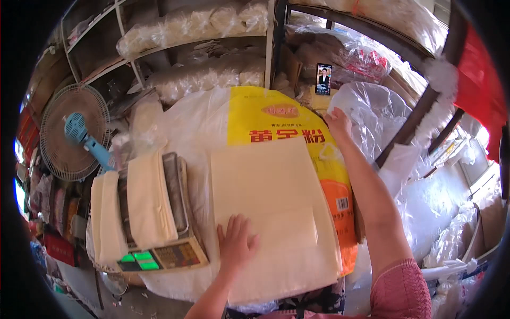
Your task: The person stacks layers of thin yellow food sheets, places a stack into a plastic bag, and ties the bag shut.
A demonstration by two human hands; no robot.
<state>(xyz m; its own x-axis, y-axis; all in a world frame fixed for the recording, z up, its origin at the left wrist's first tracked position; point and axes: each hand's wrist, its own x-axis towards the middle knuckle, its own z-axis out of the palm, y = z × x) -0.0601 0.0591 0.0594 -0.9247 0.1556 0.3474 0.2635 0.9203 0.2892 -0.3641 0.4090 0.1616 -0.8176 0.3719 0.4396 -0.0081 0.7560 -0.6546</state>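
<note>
A stack of thin, pale cream sheets [263, 175], smooth and squarish, lies on a white cloth over the work surface. My left hand [237, 242] rests flat on its lower left part, fingers spread. A smaller piece [289, 226] shows as a separate layer on top. My right hand [340, 125] reaches to the far right, its bent fingers at the edge of a clear plastic bag [366, 103]. To the left, folded cream strips [150, 199] lie across the tray of a weighing scale [172, 255] with a lit green display. Another folded bundle [109, 215] is beside them.
A yellow and orange printed sack [255, 109] lies under the sheets' far and right sides. Behind it stands a phone [323, 80] with a lit screen. A fan [74, 133] stands at the left. Shelves [196, 40] at the back hold plastic-wrapped bundles. A dark slanted post [406, 130] rises at the right.
</note>
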